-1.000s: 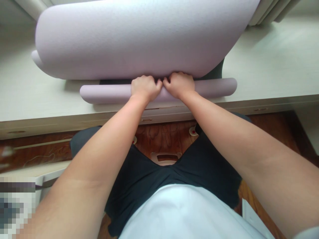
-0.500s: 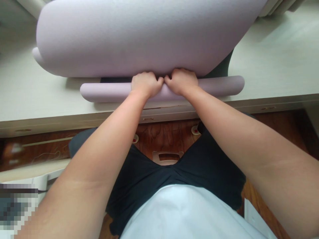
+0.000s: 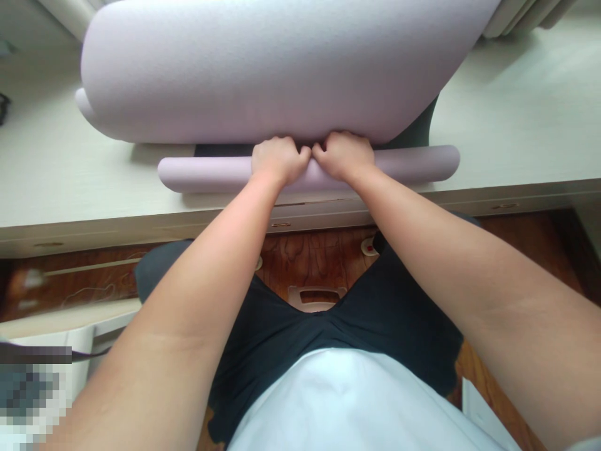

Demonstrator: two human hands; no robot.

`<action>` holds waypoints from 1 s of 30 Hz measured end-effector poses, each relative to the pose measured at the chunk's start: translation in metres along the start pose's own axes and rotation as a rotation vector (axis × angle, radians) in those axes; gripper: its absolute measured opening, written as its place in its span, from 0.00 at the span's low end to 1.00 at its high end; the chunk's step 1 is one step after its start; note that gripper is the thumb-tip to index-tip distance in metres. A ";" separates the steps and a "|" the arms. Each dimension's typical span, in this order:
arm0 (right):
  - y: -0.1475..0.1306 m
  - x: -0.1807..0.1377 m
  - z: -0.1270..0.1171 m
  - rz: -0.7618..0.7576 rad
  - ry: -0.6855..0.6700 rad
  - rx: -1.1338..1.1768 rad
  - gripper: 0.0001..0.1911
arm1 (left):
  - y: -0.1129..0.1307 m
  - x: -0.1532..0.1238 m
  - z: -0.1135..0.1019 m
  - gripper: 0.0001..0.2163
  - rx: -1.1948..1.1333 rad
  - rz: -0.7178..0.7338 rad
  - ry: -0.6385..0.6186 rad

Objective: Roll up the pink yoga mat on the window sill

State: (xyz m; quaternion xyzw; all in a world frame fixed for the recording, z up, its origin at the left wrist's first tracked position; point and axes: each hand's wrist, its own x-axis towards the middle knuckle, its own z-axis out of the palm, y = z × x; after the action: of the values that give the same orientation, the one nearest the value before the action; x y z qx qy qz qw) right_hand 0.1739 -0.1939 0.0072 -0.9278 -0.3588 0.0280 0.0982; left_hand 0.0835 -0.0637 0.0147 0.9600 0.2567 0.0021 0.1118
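Note:
A lilac yoga mat (image 3: pixel 263 69) with a dark grey underside lies across the white tabletop. Its near edge is wound into a narrow roll (image 3: pixel 206 174) close to the front of the table, while the large part behind bulges up in a broad curve. My left hand (image 3: pixel 279 160) is closed over the middle of the narrow roll. Right beside it, my right hand (image 3: pixel 345 156) grips the same roll, the two thumbs almost touching. My fingertips are hidden on the far side of the roll.
The white table (image 3: pixel 516 131) extends to both sides, with drawers (image 3: pixel 323 218) under its front edge. Folded curtain fabric (image 3: pixel 526 15) hangs at the back right. Below are a wooden floor (image 3: pixel 310 257) and my legs. Something white with a dark strap stands at lower left.
Both hands keep the same grip on the roll. The mat's left end appears slightly further right, and the view has shifted a little; a dark object now shows at the left edge.

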 end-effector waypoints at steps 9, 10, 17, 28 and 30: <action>-0.003 -0.018 -0.015 -0.038 -0.051 -0.038 0.36 | 0.003 0.000 -0.003 0.32 -0.032 0.001 -0.031; -0.004 -0.021 -0.016 -0.053 -0.047 -0.047 0.36 | 0.003 0.001 -0.003 0.31 -0.035 -0.001 -0.034; -0.009 -0.034 -0.009 -0.047 0.068 -0.089 0.33 | 0.001 0.002 -0.002 0.30 -0.048 -0.008 -0.018; -0.005 -0.022 -0.002 -0.004 0.083 -0.037 0.35 | -0.001 0.008 -0.002 0.27 -0.078 -0.005 -0.017; -0.006 -0.021 -0.002 0.002 0.068 -0.040 0.36 | -0.001 0.008 -0.003 0.28 -0.078 -0.006 -0.019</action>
State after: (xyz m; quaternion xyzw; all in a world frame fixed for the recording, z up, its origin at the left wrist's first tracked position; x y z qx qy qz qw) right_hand 0.1545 -0.2042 0.0099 -0.9303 -0.3550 -0.0107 0.0916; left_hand 0.0893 -0.0581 0.0167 0.9541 0.2582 0.0028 0.1518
